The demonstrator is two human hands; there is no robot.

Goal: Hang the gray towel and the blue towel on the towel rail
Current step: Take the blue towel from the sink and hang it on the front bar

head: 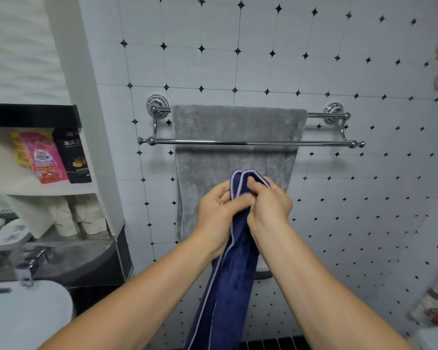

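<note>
Holds the blue towel (228, 286) up in both hands, bunched at its top end. Curls the left hand (220, 205) round the left side of the bunch, with the thumb laid across the cloth toward the right hand. Pinches the same bunch from the other side with the right hand (268, 205), fingertips tucked into the fold, knuckles right against the left thumb. Lets the rest of the towel hang straight down from the hands, between the two bare forearms, as a long folded strip with pale trim along the edges; cannot see its lower end. Shows a short rounded loop of blue just above the fingers. Faces, beyond and above the hands, the towel rail (238, 142): two chrome bars on a white tiled wall (339, 59) dotted with small black diamonds. Already has the gray towel (235, 122) draped over the rear, higher bar, spread flat, hanging down behind the front bar and on behind the hands to below wrist level. Holds the blue towel apart from the front bar, a little below it. Far to the left of the left hand, a white shelf (48, 189) with a pink packet (42, 157) and a black packet (72, 155) standing side by side. Below the left forearm, a white rounded fixture (23, 317).
</note>
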